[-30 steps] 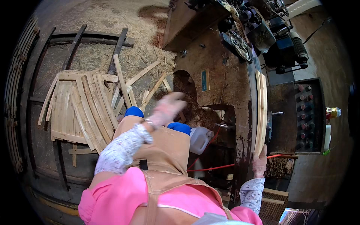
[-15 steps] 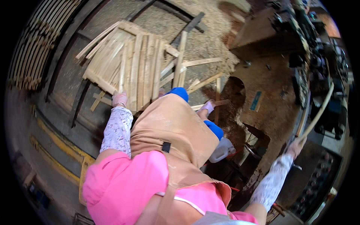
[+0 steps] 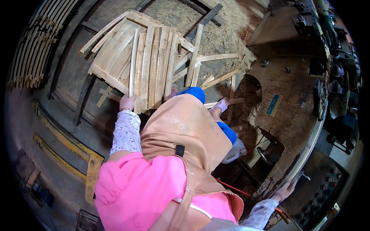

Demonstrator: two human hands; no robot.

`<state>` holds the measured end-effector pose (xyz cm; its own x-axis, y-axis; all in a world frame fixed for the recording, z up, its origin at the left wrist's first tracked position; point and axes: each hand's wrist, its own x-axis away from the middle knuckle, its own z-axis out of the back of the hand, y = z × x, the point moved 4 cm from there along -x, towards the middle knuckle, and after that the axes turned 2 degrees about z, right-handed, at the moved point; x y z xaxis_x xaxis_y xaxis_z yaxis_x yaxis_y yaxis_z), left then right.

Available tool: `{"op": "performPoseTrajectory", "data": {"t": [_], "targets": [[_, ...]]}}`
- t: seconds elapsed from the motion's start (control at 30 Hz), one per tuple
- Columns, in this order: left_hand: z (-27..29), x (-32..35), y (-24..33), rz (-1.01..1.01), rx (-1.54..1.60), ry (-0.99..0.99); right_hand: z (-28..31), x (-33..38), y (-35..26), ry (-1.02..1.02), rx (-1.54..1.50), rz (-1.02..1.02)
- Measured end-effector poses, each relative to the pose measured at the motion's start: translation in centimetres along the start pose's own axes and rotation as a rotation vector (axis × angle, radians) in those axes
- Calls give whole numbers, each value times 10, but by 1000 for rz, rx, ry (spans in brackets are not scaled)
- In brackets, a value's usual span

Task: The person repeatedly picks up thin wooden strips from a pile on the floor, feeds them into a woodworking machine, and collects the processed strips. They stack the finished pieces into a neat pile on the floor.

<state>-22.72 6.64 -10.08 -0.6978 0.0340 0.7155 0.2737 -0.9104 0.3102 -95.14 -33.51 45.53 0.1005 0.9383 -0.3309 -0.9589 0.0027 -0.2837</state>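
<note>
My left hand (image 3: 127, 102), in a light glove, is closed around the near end of a narrow wooden strip (image 3: 134, 61). That strip leans on a stack of pale boards (image 3: 151, 69), which fan out in front of my knees. Far to the right, my right hand (image 3: 284, 191) is at the near end of a long pale strip (image 3: 309, 143) lying along the machine's edge. Its fingers seem to close on that end, though they are small and partly blurred. A brown apron (image 3: 185, 131) covers my lap.
The brown machine table (image 3: 283, 82) stands to my right, beside a dark control panel (image 3: 322, 192) with several knobs. A white plastic jug (image 3: 234, 152) sits below it. Loose offcuts (image 3: 219, 79) lie on the sawdust-strewn floor. Stacked slats (image 3: 38, 42) and a yellow metal frame (image 3: 61, 133) are at left.
My right hand has moved nearer to me along the machine edge, and its strip, raised at an angle before, now lies along that edge. My left hand stays at the strip on the stack.
</note>
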Motion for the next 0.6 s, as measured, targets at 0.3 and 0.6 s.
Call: {"op": "performPoseTrajectory", "data": {"t": [0.3,0.6], "targets": [[5,87,136,-798,-662,215,-83,-177,-79,-3,73,211],[-20,374,354,-1633,356,-450,-206,43,-357,-860,-1053,-61]]}}
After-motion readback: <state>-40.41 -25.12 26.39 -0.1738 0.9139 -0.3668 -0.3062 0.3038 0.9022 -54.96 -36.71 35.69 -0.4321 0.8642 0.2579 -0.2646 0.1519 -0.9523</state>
